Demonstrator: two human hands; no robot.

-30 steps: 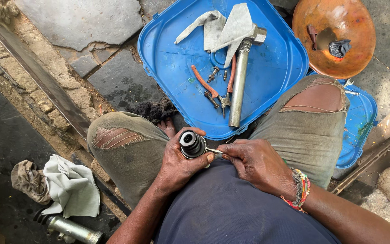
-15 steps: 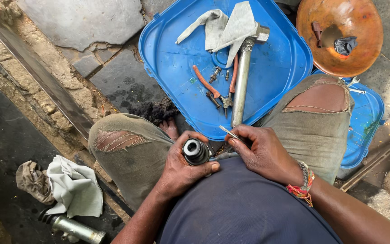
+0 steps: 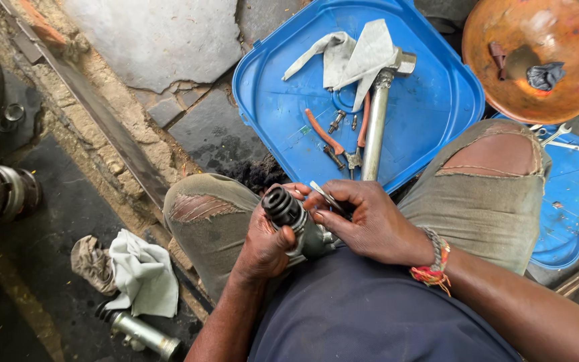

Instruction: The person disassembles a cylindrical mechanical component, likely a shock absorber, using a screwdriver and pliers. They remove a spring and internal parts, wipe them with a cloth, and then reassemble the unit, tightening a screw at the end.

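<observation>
My left hand [image 3: 266, 241] grips a dark, greasy cylindrical metal part [image 3: 288, 214] with a ribbed round end, held over my lap between my knees. My right hand [image 3: 363, 224] pinches a thin flat metal tool [image 3: 325, 195] and rests against the same part from the right. A beaded bracelet sits on my right wrist. The lower end of the part is hidden between both hands.
A blue plastic tray [image 3: 430, 107] lies ahead with a hammer [image 3: 378, 121], orange-handled pliers [image 3: 333, 144], small bolts and a grey cloth [image 3: 350, 53]. A rusty orange bowl [image 3: 537, 57] is at the upper right, a second blue tray [image 3: 574, 201] at the right. Rags [image 3: 139, 275] and a metal cylinder [image 3: 145, 333] lie lower left.
The part has tilted so its ribbed end points up-left. My right hand moved from below the part to its right side, bringing the thin tool up against it. The camera moved closer.
</observation>
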